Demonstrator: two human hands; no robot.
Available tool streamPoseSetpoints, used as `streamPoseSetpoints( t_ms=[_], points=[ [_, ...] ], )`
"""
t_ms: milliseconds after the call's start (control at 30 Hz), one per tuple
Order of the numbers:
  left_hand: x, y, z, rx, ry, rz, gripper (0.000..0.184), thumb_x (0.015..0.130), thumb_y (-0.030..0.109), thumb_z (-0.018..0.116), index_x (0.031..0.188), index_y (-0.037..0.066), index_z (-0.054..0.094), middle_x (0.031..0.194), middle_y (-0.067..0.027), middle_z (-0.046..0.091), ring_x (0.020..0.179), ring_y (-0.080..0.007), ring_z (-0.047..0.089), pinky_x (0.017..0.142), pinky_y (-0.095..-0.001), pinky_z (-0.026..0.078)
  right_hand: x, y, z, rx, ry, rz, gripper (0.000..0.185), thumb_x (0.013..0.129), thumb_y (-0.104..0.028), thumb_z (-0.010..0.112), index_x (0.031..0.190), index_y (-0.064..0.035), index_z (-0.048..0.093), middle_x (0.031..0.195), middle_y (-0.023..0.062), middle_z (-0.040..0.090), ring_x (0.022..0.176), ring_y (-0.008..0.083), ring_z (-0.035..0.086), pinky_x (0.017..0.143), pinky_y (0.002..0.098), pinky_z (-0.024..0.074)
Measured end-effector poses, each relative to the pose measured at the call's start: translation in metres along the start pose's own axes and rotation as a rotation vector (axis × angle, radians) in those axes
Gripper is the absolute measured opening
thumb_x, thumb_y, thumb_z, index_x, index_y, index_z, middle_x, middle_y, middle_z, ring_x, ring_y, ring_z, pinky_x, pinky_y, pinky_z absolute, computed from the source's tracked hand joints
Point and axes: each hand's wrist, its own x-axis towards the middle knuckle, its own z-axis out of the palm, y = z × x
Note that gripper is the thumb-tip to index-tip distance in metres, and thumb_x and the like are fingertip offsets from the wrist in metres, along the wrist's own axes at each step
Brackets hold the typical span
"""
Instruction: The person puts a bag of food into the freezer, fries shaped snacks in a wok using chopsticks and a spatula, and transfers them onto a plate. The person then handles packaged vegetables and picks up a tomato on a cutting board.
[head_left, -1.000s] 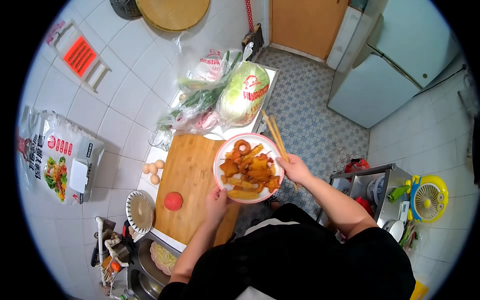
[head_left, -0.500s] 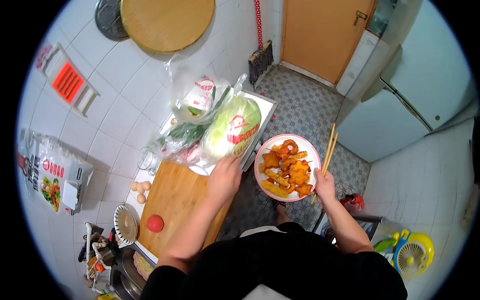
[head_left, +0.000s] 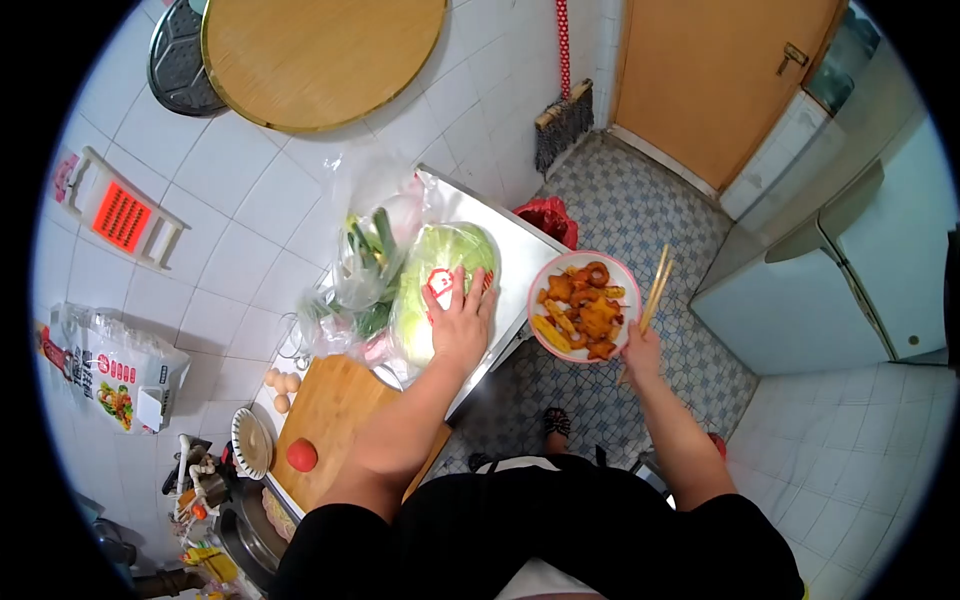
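Observation:
My left hand point(head_left: 460, 325) lies on a green cabbage point(head_left: 412, 290) in a clear plastic bag with red print, its fingers spread over the top. In my right hand point(head_left: 643, 355) are both the edge of a pink-rimmed white plate point(head_left: 622, 274) and a pair of chopsticks point(head_left: 656, 285) that point away from me. Golden-brown fried pieces point(head_left: 598, 318), some star-shaped and some ring-shaped, fill the plate. Left of the cabbage are bagged green vegetables point(head_left: 372, 255).
A wooden cutting board point(head_left: 340, 405) with a red tomato point(head_left: 301, 455) lies on the counter. Several eggs point(head_left: 282, 403) and a striped-rim bowl point(head_left: 252, 442) sit near the wall. A red-lined bin point(head_left: 548, 218) stands past the counter's end, and a fridge point(head_left: 800, 285) is at right.
My left hand has moved from the cabbage's near end onto its top. The cabbage and bagged vegetables have shifted, baring more white counter at right. My right hand still holds the plate and chopsticks.

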Motion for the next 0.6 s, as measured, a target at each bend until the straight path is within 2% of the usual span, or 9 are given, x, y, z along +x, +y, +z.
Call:
streamPoseSetpoints(
  t_ms=[100, 200, 267, 333, 433, 533, 600],
  points=[
    [0.022, -0.003, 0.002, -0.001, -0.009, -0.076, 0.049, 0.097, 0.026, 0.036, 0.145, 0.025, 0.039, 0.159, -0.0025, 0.014, 0.146, -0.0327, 0.008, 0.102, -0.0770, 0.011, 0.021, -0.011, 0.041, 0.119, -0.061, 0.020, 0.022, 0.101, -0.023, 0.046, 0.103, -0.0034, 0.056, 0.060, -0.0010, 0.050, 0.043, 0.0089, 0.039, 0.039, 0.0256, 0.0302],
    [0.044, -0.005, -0.001, -0.023, -0.016, -0.157, 0.047, 0.097, 0.025, 0.036, 0.144, 0.022, 0.042, 0.159, -0.0040, 0.015, 0.146, -0.0348, 0.009, 0.101, -0.0777, 0.011, 0.047, -0.003, 0.066, -0.078, -0.093, -0.023, 0.023, 0.101, -0.023, 0.046, 0.107, -0.0030, 0.056, 0.061, -0.0002, 0.050, 0.043, 0.0088, 0.039, 0.039, 0.0258, 0.0303],
    [0.059, -0.009, -0.003, -0.056, -0.018, -0.210, 0.047, 0.096, 0.023, 0.038, 0.142, 0.022, 0.045, 0.158, -0.0059, 0.017, 0.145, -0.0368, 0.010, 0.100, -0.0780, 0.012, 0.055, -0.006, 0.079, -0.029, -0.143, 0.000, 0.024, 0.101, -0.022, 0.045, 0.110, -0.0027, 0.055, 0.063, 0.0008, 0.051, 0.045, 0.0094, 0.040, 0.040, 0.0262, 0.0315],
    [0.067, -0.011, -0.005, -0.068, -0.037, -0.222, 0.049, 0.095, 0.024, 0.039, 0.143, 0.021, 0.043, 0.159, -0.0067, 0.016, 0.145, -0.0378, 0.008, 0.101, -0.0780, 0.011, 0.061, -0.007, 0.092, -0.040, -0.152, -0.016, 0.025, 0.101, -0.022, 0.044, 0.112, -0.0024, 0.055, 0.064, 0.0013, 0.052, 0.045, 0.0101, 0.041, 0.041, 0.0265, 0.0325],
    [0.069, -0.009, -0.003, -0.067, -0.040, -0.245, 0.052, 0.094, 0.026, 0.041, 0.146, 0.022, 0.039, 0.159, -0.0074, 0.014, 0.146, -0.0369, 0.006, 0.101, -0.0776, 0.010, 0.059, -0.032, 0.102, 0.012, -0.250, 0.096, 0.026, 0.102, -0.023, 0.043, 0.113, -0.0023, 0.054, 0.066, 0.0017, 0.053, 0.047, 0.0109, 0.042, 0.041, 0.0272, 0.0339],
    [0.063, -0.012, -0.011, -0.139, -0.056, -0.251, 0.050, 0.097, 0.026, 0.039, 0.146, 0.020, 0.037, 0.159, -0.0044, 0.014, 0.146, -0.0346, 0.005, 0.102, -0.0778, 0.008, 0.065, -0.049, 0.110, -0.155, -0.250, 0.118, 0.034, 0.101, -0.026, 0.046, 0.117, 0.0016, 0.056, 0.095, 0.0125, 0.066, 0.081, 0.0216, 0.063, 0.071, 0.0351, 0.0490],
    [0.062, -0.012, -0.009, -0.136, -0.048, -0.260, 0.050, 0.097, 0.026, 0.038, 0.146, 0.021, 0.037, 0.159, -0.0037, 0.014, 0.146, -0.0337, 0.006, 0.102, -0.0775, 0.008, 0.078, -0.042, 0.115, -0.131, -0.242, 0.103, 0.036, 0.101, -0.030, 0.046, 0.117, 0.0014, 0.056, 0.099, 0.0146, 0.066, 0.088, 0.0249, 0.063, 0.076, 0.0368, 0.0484]
  ],
)
